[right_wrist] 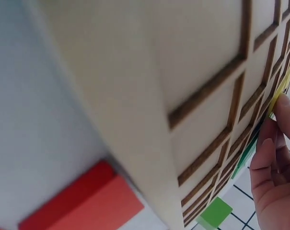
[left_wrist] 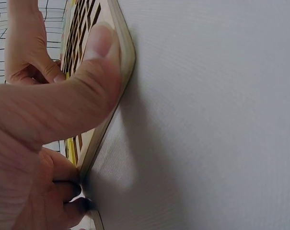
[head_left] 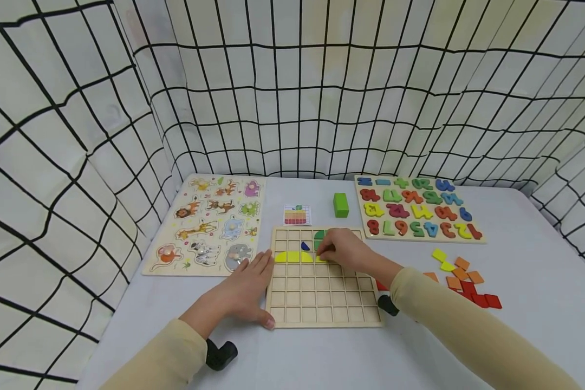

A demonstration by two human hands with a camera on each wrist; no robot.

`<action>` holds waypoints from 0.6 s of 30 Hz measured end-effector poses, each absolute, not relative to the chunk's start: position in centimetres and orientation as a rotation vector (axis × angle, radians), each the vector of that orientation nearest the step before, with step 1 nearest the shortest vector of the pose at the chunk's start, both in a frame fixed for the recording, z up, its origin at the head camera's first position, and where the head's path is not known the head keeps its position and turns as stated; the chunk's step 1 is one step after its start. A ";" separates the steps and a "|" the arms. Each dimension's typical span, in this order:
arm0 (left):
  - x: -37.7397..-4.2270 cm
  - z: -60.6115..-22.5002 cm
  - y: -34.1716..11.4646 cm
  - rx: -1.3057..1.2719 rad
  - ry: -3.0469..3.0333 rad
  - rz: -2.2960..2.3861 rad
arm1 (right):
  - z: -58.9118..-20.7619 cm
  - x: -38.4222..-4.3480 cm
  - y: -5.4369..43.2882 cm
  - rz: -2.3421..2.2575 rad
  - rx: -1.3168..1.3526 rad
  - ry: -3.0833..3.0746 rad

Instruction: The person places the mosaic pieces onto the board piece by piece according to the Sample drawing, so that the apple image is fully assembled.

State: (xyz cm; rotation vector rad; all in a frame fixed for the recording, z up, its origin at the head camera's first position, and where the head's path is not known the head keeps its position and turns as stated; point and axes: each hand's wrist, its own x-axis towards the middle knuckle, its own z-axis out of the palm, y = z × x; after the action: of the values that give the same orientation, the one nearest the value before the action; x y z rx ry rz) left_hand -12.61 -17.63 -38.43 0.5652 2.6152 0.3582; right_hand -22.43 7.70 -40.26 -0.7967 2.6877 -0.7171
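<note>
A wooden grid board (head_left: 324, 298) lies flat on the table. My left hand (head_left: 247, 287) rests along its left edge, fingers extended; the thumb (left_wrist: 99, 45) presses on the rim near the front corner. Over the board's upper middle, my right hand (head_left: 348, 250) pinches a yellow tile (head_left: 321, 259) between thumb and fingers, at the end of a row of yellow tiles (head_left: 293, 257). Most of that tile is hidden by the fingertips. Just behind the fingers sit green pieces (head_left: 319, 234), partly covered. A small dark blue piece (head_left: 305, 246) lies above the yellow row.
An animal puzzle (head_left: 231, 230) lies at the left, a number puzzle (head_left: 409, 211) at the back right. Behind the grid are a picture card (head_left: 297, 215) and a green block (head_left: 340, 205). Loose orange tiles (head_left: 460, 273) lie right with yellow and red ones. Black netting (head_left: 299, 97) surrounds the table.
</note>
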 end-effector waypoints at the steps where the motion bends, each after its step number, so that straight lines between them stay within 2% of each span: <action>1: -12.6 -38.4 -17.6 0.564 2.616 0.357 | -40.3 -22.4 7.7 -0.694 -0.812 2.693; 10: -12.7 -38.9 -17.5 0.561 2.621 0.352 | -39.7 -21.8 9.8 -0.666 -0.841 2.663; 18: -12.9 -39.1 -17.6 0.556 2.614 0.335 | -38.1 -21.8 17.1 -0.757 -0.734 2.771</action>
State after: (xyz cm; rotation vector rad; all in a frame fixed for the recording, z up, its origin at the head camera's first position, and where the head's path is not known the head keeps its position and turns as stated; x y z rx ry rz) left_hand -12.91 -17.60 -39.09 0.5563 2.6137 0.3350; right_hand -21.84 17.07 -38.12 -0.7341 2.7707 -0.7566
